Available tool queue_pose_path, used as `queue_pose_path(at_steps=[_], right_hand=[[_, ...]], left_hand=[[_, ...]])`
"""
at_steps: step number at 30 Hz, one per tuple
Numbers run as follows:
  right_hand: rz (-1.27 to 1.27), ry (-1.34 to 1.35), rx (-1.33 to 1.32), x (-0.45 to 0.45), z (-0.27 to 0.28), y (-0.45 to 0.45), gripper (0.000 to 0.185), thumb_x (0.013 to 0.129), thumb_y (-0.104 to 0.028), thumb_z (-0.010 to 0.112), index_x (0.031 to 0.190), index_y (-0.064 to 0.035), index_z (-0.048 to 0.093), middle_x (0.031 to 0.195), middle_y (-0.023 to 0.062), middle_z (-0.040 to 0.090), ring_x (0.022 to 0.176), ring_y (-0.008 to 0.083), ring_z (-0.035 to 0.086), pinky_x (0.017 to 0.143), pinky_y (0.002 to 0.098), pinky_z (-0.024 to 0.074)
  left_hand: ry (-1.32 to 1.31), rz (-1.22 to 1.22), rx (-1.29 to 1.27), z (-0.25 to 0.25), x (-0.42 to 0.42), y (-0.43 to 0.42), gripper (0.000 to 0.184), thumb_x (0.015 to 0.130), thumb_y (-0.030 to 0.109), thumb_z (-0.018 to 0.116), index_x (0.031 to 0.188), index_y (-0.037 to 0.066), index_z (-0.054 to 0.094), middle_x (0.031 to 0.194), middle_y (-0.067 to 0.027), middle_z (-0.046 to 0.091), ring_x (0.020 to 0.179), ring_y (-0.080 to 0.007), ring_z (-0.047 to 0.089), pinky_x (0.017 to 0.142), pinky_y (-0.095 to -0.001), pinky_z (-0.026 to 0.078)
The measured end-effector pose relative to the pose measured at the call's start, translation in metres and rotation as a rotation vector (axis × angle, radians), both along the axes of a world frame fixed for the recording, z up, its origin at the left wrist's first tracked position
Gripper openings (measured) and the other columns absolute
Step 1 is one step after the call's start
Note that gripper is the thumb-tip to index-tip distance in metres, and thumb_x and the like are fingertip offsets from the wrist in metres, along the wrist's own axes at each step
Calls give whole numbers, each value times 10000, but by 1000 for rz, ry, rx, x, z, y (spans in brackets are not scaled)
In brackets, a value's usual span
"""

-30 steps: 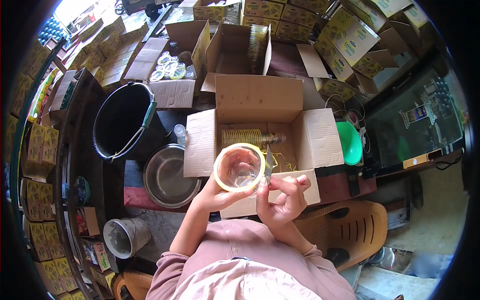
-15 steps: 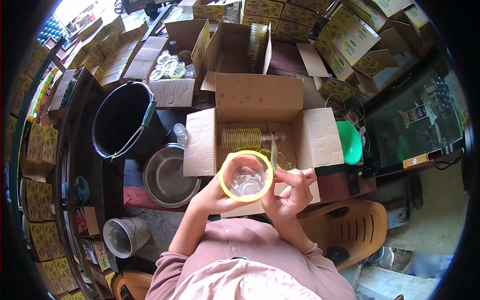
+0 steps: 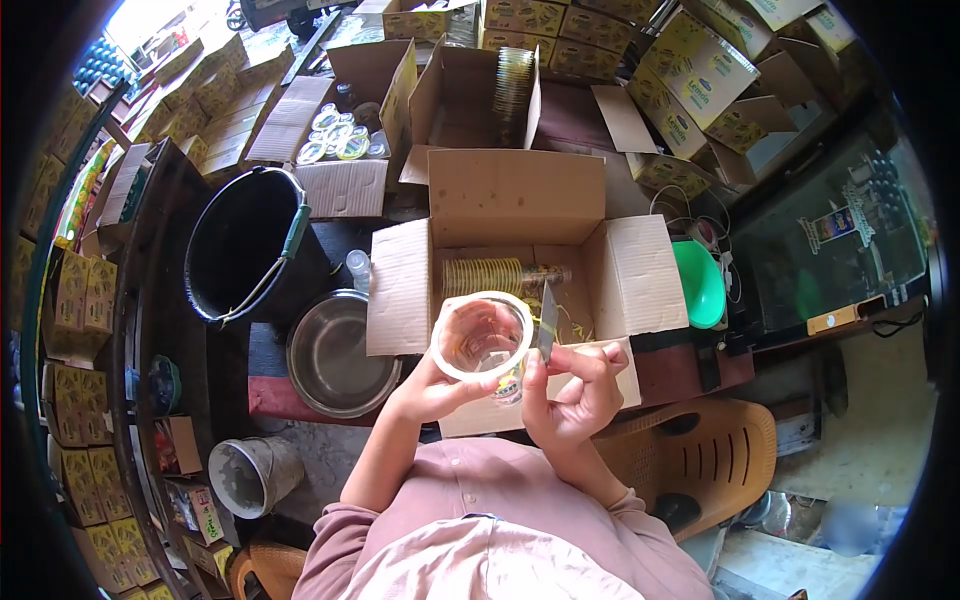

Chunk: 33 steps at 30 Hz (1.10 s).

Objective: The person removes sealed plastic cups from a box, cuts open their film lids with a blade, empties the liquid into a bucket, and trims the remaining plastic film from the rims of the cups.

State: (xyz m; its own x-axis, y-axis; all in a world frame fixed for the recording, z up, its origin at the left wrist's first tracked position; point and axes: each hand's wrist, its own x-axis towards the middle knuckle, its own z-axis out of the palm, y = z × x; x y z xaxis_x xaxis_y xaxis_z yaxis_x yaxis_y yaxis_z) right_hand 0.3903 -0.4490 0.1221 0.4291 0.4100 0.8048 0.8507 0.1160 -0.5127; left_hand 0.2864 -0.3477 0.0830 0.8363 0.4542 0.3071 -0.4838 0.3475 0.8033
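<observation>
In the head view, my left hand point(image 3: 428, 388) is closed around a clear plastic cup point(image 3: 500, 362). The cup's wide mouth faces up toward me and its base leans to the lower right. Its rim looks whitish, with some yellow along the far side. My right hand point(image 3: 575, 392) pinches a small knife point(image 3: 547, 322), the blade pointing up and away, close beside the cup's right side. Past the hands lies an open cardboard box point(image 3: 518, 200), in which a stack of yellow-rimmed clear cups point(image 3: 483, 274) rests on its side.
Left of the box stand a metal pot point(image 3: 343, 385) and a large black bucket point(image 3: 240, 250). A green bowl point(image 3: 697, 285) is at the right. Behind are more open boxes, one with lidded cups point(image 3: 340, 135). A brown plastic chair point(image 3: 720, 455) stands near my right side.
The cup has tilted and shifted slightly left, so more of its side shows. Its rim looked fully yellow before and now looks mostly whitish. The knife stays beside it.
</observation>
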Motion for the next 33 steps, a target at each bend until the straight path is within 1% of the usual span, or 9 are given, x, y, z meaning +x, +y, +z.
queue_pose_path(at_steps=[4, 7, 10, 13, 16, 22, 23, 27, 33], right_hand=[[-8, -42, -48, 0, 0, -1, 185, 685, -18, 643, 839, -68, 553, 584, -4, 555, 525, 105, 478, 709, 284, 299], [-25, -61, -73, 2, -2, 0, 186, 683, -21, 640, 841, -73, 557, 581, -7, 552, 520, 108, 480, 704, 286, 297], [-55, -88, -67, 2, -4, 1, 187, 682, -24, 636, 844, -78, 560, 578, -10, 548, 514, 110, 479, 708, 289, 295], [-83, -105, -80, 1, -4, 2, 187, 680, -25, 633, 844, -78, 561, 585, -12, 551, 514, 109, 481, 717, 291, 294], [-58, -40, -86, 6, -3, 4, 185, 672, -28, 640, 830, -84, 562, 600, -16, 561, 510, 106, 494, 711, 293, 292], [-2, 96, -53, 8, -1, 7, 187, 663, -36, 660, 811, -94, 562, 594, -22, 570, 495, 96, 520, 688, 284, 283], [-7, 92, -56, 7, -2, 7, 188, 663, -37, 661, 813, -94, 563, 600, -22, 573, 497, 93, 522, 691, 285, 282], [-37, 30, -64, 9, -4, 10, 190, 664, -36, 661, 816, -94, 562, 624, -23, 581, 503, 85, 526, 700, 291, 279], [-30, 5, -72, 8, -4, 9, 184, 687, -33, 653, 839, -69, 554, 638, 2, 582, 513, 85, 520, 730, 284, 282]], left_hand=[[36, 3, 53, -4, -1, 2, 670, 746, 41, 640, 1291, 92, 254, 1162, -131, 376, 1107, -217, 417, 916, -363, 394], [-59, 34, 72, -4, 1, 2, 668, 742, 3, 632, 1275, 133, 252, 1145, -143, 372, 1112, -227, 414, 907, -362, 404], [-68, 67, 202, -8, 3, 7, 695, 724, -24, 650, 1261, 155, 248, 1138, -154, 367, 1109, -235, 420, 887, -352, 422], [-55, 81, 238, -8, 3, 6, 709, 707, -20, 679, 1255, 144, 261, 1144, -155, 367, 1098, -235, 437, 863, -342, 441], [-63, 160, 386, -12, 5, 5, 739, 692, -12, 702, 1272, 148, 271, 1148, -152, 369, 1084, -238, 453, 844, -331, 453], [-96, 79, 17, -9, 8, 4, 684, 753, 88, 663, 1310, 67, 266, 1177, -151, 394, 1131, -232, 420, 925, -366, 385], [48, 121, 62, -9, 5, 4, 629, 781, 118, 618, 1298, 14, 277, 1219, -147, 396, 1161, -225, 398, 967, -382, 336], [-16, 79, -76, -5, 13, 4, 653, 774, 62, 575, 1331, 11, 238, 1267, -133, 373, 1190, -228, 378, 997, -372, 304], [24, 173, 28, -7, 15, -5, 636, 804, 27, 558, 1335, 19, 209, 1275, -124, 358, 1212, -222, 361, 1017, -366, 289]])
